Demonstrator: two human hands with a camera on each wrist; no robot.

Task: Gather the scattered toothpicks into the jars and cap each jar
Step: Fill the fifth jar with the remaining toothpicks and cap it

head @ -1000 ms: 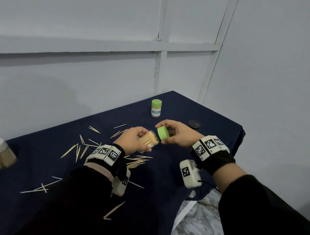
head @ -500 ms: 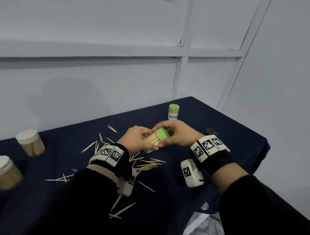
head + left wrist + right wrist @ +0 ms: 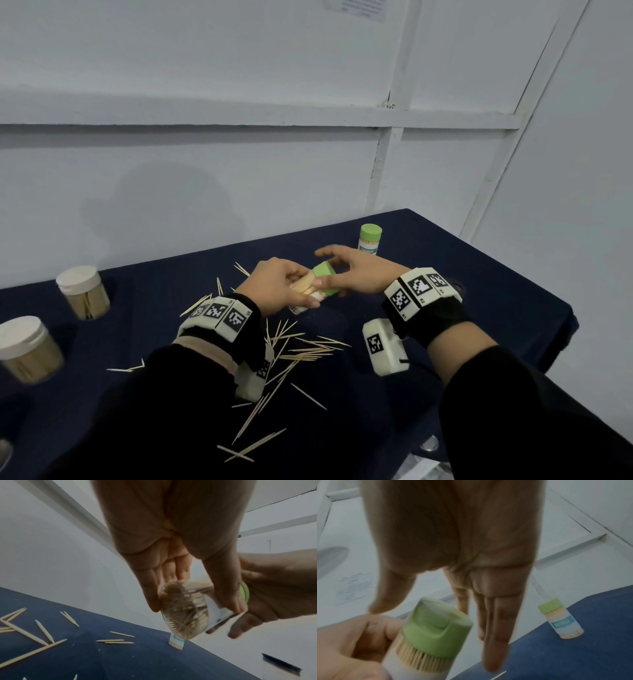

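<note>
Navy tablecloth (image 3: 479, 274) over table; grey panelled wall (image 3: 205, 171) behind; printed notice (image 3: 363, 8) high up.

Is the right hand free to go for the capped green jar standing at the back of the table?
Probably yes. The right hand has straight fingers, gripping nothing, and the standing jar is just beyond it with bare cloth between. The left hand holds the other jar.

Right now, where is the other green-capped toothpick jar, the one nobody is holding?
In the head view the green-capped jar stands upright near the table's far edge, just beyond the right hand and apart from it.
</note>
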